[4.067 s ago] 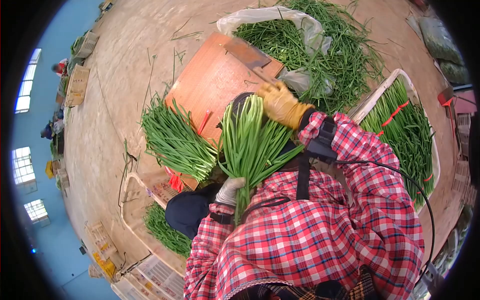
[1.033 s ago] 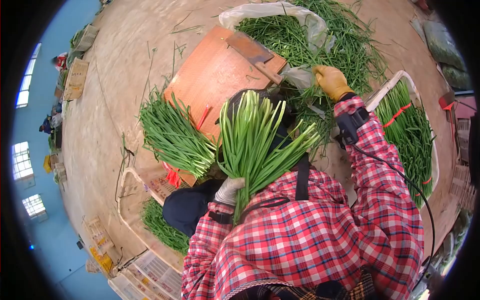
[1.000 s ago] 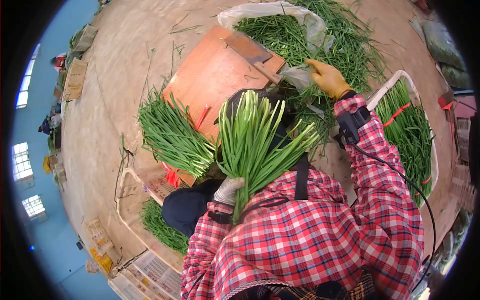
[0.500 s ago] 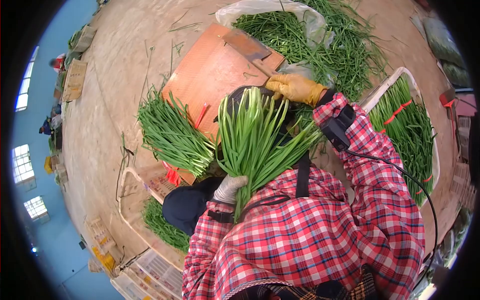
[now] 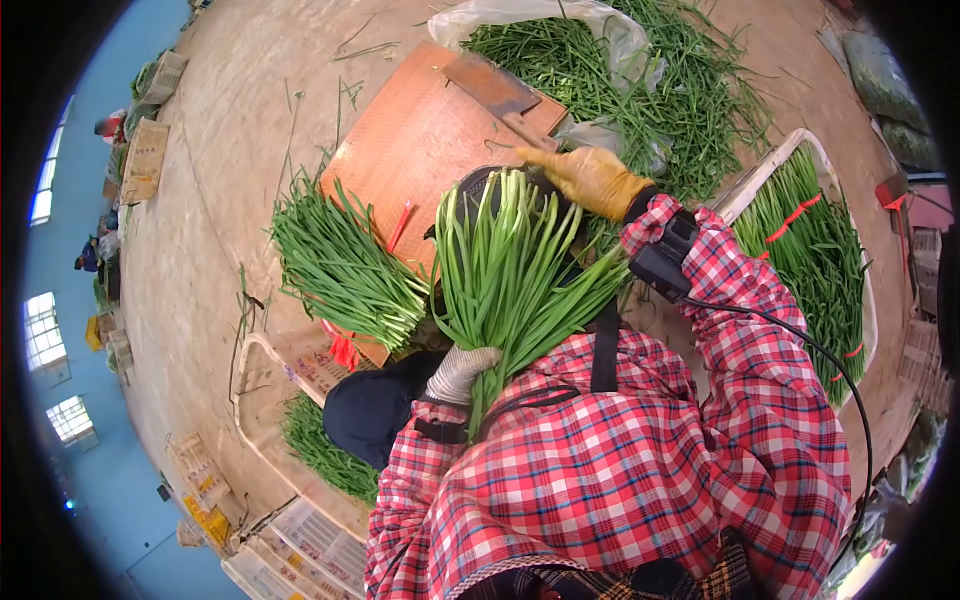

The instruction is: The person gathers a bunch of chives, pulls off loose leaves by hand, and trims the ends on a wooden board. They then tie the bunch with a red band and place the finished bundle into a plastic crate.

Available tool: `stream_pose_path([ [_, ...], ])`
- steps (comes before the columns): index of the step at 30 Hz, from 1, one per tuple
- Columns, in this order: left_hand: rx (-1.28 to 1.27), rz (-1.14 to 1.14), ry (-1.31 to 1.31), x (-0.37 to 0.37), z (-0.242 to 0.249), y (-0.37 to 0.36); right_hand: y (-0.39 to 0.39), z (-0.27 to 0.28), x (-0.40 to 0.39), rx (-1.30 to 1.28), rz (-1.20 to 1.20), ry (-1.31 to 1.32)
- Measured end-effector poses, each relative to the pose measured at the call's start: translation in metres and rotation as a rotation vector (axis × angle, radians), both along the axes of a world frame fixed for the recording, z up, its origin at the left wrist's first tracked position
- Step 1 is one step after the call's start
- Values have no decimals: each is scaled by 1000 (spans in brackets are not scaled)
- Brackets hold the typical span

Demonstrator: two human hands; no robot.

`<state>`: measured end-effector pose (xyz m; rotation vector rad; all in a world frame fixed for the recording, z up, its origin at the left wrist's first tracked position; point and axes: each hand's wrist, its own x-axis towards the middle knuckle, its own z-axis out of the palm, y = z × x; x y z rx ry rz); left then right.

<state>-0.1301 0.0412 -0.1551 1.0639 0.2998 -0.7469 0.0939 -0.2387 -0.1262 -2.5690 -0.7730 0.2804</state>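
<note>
Chives (image 5: 510, 270) are gathered in one thick bunch, and the bunch is gripped near its lower end by the left hand (image 5: 462, 370), which is covered with a grey glove and closed tightly around the stalks. The bunch is held upright in front of the body, and its green tips are spread like a fan above a dark round object (image 5: 478, 190) that is partly hidden behind them. The right hand (image 5: 590, 178), in a yellow glove, is placed at the upper right edge of the fan, with one finger stretched toward the leaf tips; whether any leaves are pinched by it cannot be told. Just beyond this hand a cleaver (image 5: 495, 92) is laid on an orange board (image 5: 410, 150) on the floor. A second bunch (image 5: 340, 265) is laid at the left of the board. Loose chives are piled on a plastic sheet (image 5: 560, 15) behind the board. At the right, a white tray (image 5: 760, 175) is filled with tied bunches.
</note>
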Motion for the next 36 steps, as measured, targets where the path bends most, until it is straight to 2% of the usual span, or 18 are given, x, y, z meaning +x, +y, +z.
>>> stream_pose_path([
  [3,9,-3,5,-1,1,0,-37,-9,17,5,-318,-263],
  [4,9,4,10,-1,1,-1,-61,-17,31,-41,-478,-122],
  [7,60,-49,20,-2,-11,2,-54,-21,29,361,-260,114],
  [8,52,-51,12,-2,-11,2,-38,-12,17,558,-277,681],
  [9,46,-51,3,-1,-7,1,-20,0,12,407,-264,1029],
  [11,46,-49,-32,2,-1,-1,0,-19,2,378,-172,1030],
  [16,18,31,-3,-2,8,-4,7,-26,-10,710,-126,970],
  [19,-51,84,72,2,13,-4,-6,-35,-4,712,-221,754],
  [20,-62,83,81,2,9,-3,-12,-38,-5,837,-309,874],
  [23,42,99,-39,0,9,-7,-26,-25,-4,950,-382,802],
  [25,86,111,-110,-1,8,-8,-49,-35,17,977,-412,437],
  [26,73,117,-116,-2,6,-8,-66,-34,29,854,-539,110],
  [27,60,123,-123,-2,4,-7,-83,-18,33,691,-691,12],
  [29,71,99,-119,-3,-1,-6,-120,-56,60,322,-721,-425],
  [31,70,53,-64,-2,-7,-2,-89,-27,42,524,-331,196],
  [33,60,-5,42,-2,-12,4,-43,1,13,525,-111,702],
  [35,54,-1,23,-1,-3,1,-16,-13,5,515,-68,1025],
  [36,53,0,16,0,0,-1,-10,-18,5,502,-49,1015],
])
